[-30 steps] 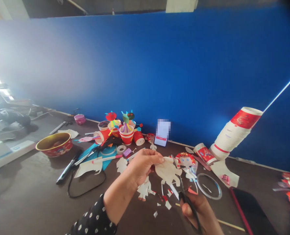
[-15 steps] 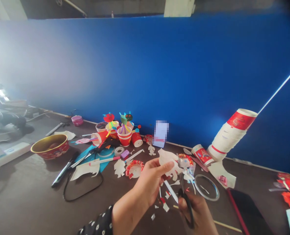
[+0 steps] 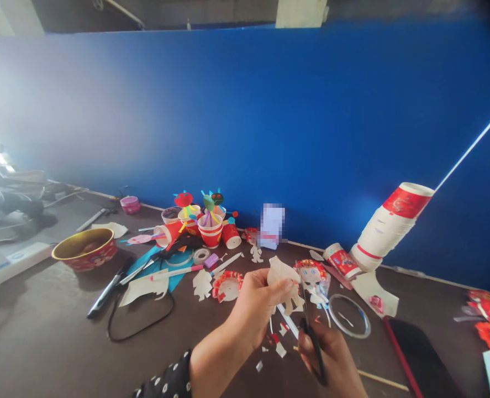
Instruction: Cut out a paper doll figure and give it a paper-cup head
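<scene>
My left hand (image 3: 258, 305) pinches a white paper cutout (image 3: 283, 272) with a ragged, figure-like outline between thumb and fingers. Black-handled scissors (image 3: 314, 342) are gripped in my right hand (image 3: 331, 354), blades pointing up beside the cutout's right edge. Whether the blades touch the paper I cannot tell. Small paper scraps (image 3: 280, 349) lie on the table below my hands. Just behind the scissors is a paper doll face (image 3: 311, 273) with red trim. A white cutout shape (image 3: 202, 284) and a red-fringed ring (image 3: 227, 286) lie left of my left hand.
Red-and-white paper cups (image 3: 210, 231) with colourful paper figures stand by the blue wall (image 3: 245, 121). A leaning stack of cups (image 3: 388, 229) is at the right, above a dark phone (image 3: 425, 356). Further left are a gold-rimmed red bowl (image 3: 85, 257) and a marker (image 3: 109, 287).
The cutout has turned slightly and dropped a little in my left hand. The scissors have shifted slightly, and more of the doll face shows behind them.
</scene>
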Tool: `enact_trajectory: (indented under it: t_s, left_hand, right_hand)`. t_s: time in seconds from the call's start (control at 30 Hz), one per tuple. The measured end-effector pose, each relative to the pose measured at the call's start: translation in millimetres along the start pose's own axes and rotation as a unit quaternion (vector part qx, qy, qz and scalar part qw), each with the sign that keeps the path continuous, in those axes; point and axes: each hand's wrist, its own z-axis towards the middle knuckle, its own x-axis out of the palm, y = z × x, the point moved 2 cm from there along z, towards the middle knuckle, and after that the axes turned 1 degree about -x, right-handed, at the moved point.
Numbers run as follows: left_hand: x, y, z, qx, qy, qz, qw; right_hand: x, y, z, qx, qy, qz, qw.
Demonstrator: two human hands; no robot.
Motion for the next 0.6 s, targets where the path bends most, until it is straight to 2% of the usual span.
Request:
enact_trajectory:
  t_s: [0.23, 0.6]
  left_hand:
    - [0.7, 0.5, -0.8, 0.003, 0.008, 0.003, 1.0]
    - [-1.2, -4.3, -0.6, 0.007, 0.013, 0.014, 1.0]
  right_hand:
    - [5.1, 10.1, -5.5, -0.016, -0.03, 0.052, 0.998]
    - [4.6, 17.7, -5.9, -0.063, -0.033, -0.002, 0.997]
